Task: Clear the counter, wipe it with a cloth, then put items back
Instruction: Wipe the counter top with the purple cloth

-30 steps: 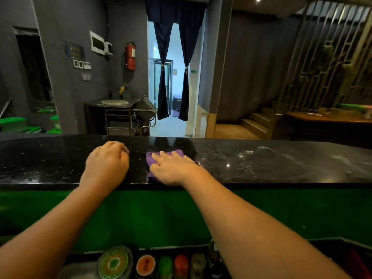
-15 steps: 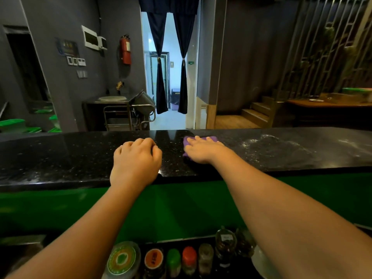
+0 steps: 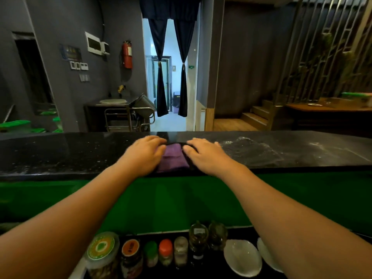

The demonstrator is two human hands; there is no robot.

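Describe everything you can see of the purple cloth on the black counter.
The purple cloth is a small piece of soft-looking fabric. It seems folded into a rough rectangle, with a fold line across its middle. It lies flat on the black speckled counter and reaches the near edge, between the two hands. The left hand overlaps its left side. The right hand lies flat at its right side, thumb at its edge. Motion blur hides any finer texture.
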